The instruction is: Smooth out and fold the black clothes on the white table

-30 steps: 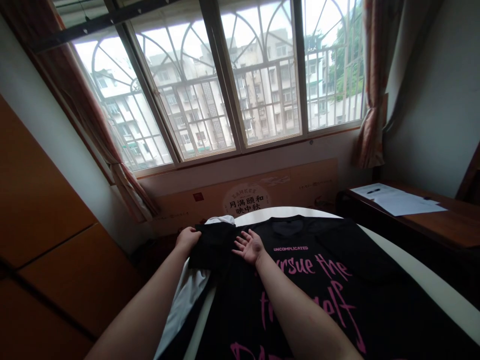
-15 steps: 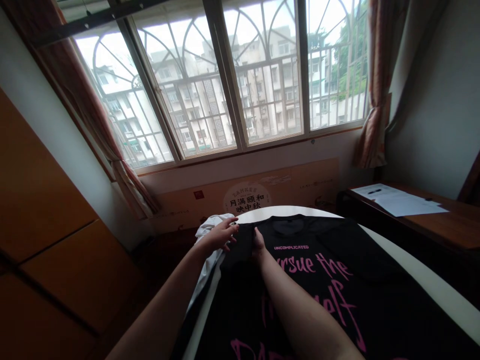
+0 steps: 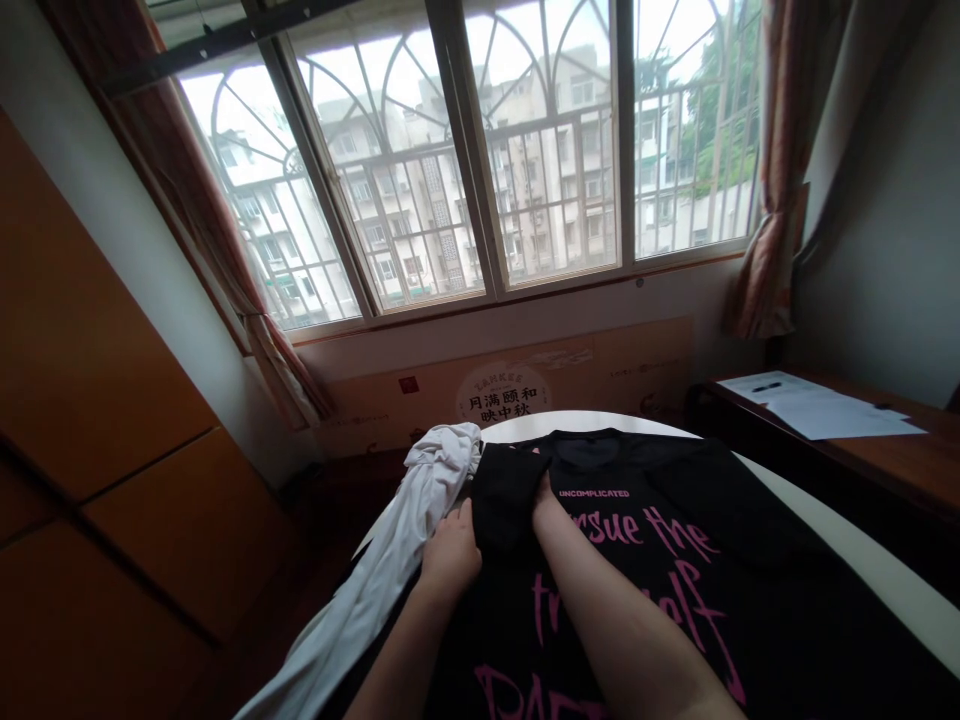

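Observation:
A black T-shirt [image 3: 645, 590] with pink lettering lies spread over a white round table [image 3: 847, 550]. Its left sleeve [image 3: 510, 497] is folded inward over the shoulder. My right hand [image 3: 541, 492] is at the inner edge of that sleeve, its fingers mostly hidden by the black cloth, so its grip cannot be made out. At the sleeve's outer edge, my left hand [image 3: 453, 548] rests low with its fingers close together, touching the black cloth; whether it pinches any is unclear. A crumpled white cloth [image 3: 439, 460] hangs along the table's left edge, beside my left hand.
Papers [image 3: 832, 408] and a small dark item lie on a brown wooden desk [image 3: 930, 470] at the right. Orange-brown cabinets [image 3: 157, 470] stand at the left. Behind the table are a printed panel [image 3: 600, 370] and a barred window [image 3: 555, 190] with curtains.
My left hand has come down and nearer from above the sleeve's outer edge. The sleeve, flat before, is now folded inward at my right hand. The view has shifted slightly.

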The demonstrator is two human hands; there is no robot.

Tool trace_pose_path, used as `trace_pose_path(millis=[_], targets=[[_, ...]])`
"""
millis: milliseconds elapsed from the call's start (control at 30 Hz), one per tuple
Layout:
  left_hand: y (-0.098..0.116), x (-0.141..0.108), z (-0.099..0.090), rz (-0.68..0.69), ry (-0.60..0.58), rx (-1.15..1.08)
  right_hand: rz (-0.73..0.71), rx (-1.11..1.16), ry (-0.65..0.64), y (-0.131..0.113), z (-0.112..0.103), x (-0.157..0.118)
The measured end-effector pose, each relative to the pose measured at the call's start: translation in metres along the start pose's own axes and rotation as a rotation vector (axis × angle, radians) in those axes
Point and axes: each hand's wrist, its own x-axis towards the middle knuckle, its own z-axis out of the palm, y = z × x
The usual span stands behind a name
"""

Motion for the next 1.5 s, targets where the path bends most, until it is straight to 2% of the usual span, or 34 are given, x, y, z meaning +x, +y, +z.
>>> trace_pose_path(millis=[167, 300, 367, 433, 500, 600, 700, 800, 867, 1000, 1067, 1233, 1367, 1500], targets=[[0.002, -0.003, 0.002, -0.005, 0.069, 0.062, -0.111, -0.126, 0.127, -0.036, -0.004, 0.004], [0.003, -0.005, 0.004, -0.013, 0.061, 0.089, -0.328, -0.257, 0.301, -0.068, -0.004, 0.009], [0.003, -0.005, 0.003, -0.009, 0.06, 0.105, -0.458, -0.359, 0.358, -0.077, 0.0, 0.012], [0.003, -0.007, 0.002, 0.002, 0.064, 0.119, -0.559, -0.495, 0.343, -0.077, 0.005, 0.013], [0.004, -0.009, -0.001, 0.012, 0.054, 0.134, -0.607, -0.664, 0.248, -0.065, 0.01, 0.012], [0.007, -0.013, -0.004, 0.025, 0.046, 0.153, -0.592, -0.967, 0.038, -0.035, 0.009, 0.006], [0.012, -0.016, -0.001, 0.177, 0.095, 0.114, -0.538, -1.27, -0.154, -0.007, -0.001, -0.001], [0.016, -0.014, 0.008, 0.367, 0.097, 0.019, -0.491, -1.518, -0.294, 0.007, -0.009, -0.005], [0.016, -0.011, 0.015, 0.354, 0.081, -0.051, -0.462, -1.654, -0.347, 0.009, -0.011, -0.005], [0.015, -0.003, 0.021, 0.186, 0.102, -0.155, -0.419, -1.858, -0.373, 0.011, -0.011, -0.004], [0.014, -0.001, 0.019, 0.163, 0.105, -0.167, -0.41, -1.923, -0.372, 0.013, -0.01, -0.004], [0.014, -0.005, 0.019, 0.168, 0.101, -0.192, -0.399, -1.98, -0.317, 0.007, -0.003, 0.007], [0.016, -0.008, 0.019, 0.23, 0.131, -0.205, -0.406, -1.955, -0.209, -0.004, 0.014, 0.034], [0.017, -0.007, 0.016, 0.291, 0.175, -0.19, -0.379, -1.922, -0.211, -0.002, 0.035, 0.064]])
